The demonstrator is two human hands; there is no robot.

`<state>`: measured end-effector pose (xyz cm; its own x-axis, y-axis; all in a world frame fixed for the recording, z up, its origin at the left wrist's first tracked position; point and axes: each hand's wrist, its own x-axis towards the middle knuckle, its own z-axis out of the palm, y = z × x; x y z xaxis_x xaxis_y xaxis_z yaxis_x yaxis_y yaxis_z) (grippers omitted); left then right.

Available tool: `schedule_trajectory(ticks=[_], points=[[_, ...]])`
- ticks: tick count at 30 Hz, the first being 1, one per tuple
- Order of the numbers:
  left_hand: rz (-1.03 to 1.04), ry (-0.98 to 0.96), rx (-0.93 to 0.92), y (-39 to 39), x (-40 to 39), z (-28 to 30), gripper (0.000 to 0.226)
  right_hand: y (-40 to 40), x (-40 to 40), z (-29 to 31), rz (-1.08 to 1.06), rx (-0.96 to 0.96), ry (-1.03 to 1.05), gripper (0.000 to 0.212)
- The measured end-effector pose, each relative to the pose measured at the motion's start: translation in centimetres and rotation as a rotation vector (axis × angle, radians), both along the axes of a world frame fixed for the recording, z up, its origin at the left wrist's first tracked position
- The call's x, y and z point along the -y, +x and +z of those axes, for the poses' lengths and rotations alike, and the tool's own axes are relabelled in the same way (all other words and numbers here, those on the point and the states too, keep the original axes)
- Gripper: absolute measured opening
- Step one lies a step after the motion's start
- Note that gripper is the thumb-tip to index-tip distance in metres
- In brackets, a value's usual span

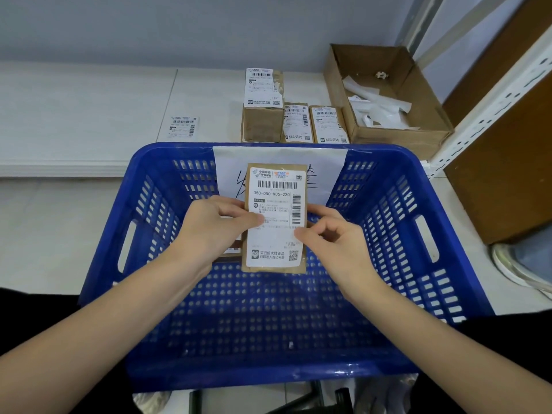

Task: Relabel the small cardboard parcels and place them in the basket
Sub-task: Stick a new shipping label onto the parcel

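A small brown cardboard parcel [276, 192] with a white shipping label on its face is held upright over the blue plastic basket [388, 222]. My left hand [215, 228] grips its left edge, thumb pressed on the label. My right hand [331, 237] pinches its right edge. Behind my left hand another labelled parcel [231, 255] lies partly hidden in the basket. Three more labelled parcels stand on the table beyond: a tall one [263, 106] and two lower ones [297, 122], [328, 124].
A loose label sheet [180, 127] lies on the white table at left. An open cardboard box [400, 135] with peeled white backing strips sits at back right. A white metal rack post [490, 106] and brown panel stand at right. A paper sign is taped to the basket's far wall.
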<state>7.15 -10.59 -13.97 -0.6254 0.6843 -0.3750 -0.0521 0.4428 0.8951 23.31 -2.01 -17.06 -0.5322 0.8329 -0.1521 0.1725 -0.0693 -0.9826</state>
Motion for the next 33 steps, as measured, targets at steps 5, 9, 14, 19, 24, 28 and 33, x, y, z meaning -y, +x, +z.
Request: schedule_trajectory(ticks=[5, 9, 14, 19, 24, 28, 33], points=[[0.003, 0.014, -0.008, 0.4, 0.0, -0.2, 0.009, 0.0, 0.0, -0.1, 0.021, 0.057, 0.062, 0.037], [0.002, 0.004, -0.022, 0.3, -0.1, -0.4, 0.01, 0.1, -0.4, -0.5, 0.054, 0.121, 0.131, 0.037], [0.01, 0.014, -0.018, -0.5, -0.1, -0.1, 0.005, 0.1, -0.6, -0.5, 0.087, 0.018, 0.079, 0.035], [0.012, 0.016, -0.006, -0.9, -0.2, 0.1, 0.005, 0.3, -1.1, 0.0, 0.297, 0.036, 0.153, 0.084], [-0.001, 0.013, -0.008, -0.8, -0.4, 0.2, 0.006, 0.6, -1.8, -0.1, 0.429, 0.064, 0.204, 0.114], [-0.039, 0.009, -0.005, -0.7, -0.4, 0.3, 0.012, 0.7, -2.1, -0.1, 0.456, 0.094, 0.259, 0.122], [-0.076, 0.019, -0.054, -0.5, -0.3, 0.5, 0.009, 0.7, -2.4, 0.3, 0.393, 0.079, 0.194, 0.132]])
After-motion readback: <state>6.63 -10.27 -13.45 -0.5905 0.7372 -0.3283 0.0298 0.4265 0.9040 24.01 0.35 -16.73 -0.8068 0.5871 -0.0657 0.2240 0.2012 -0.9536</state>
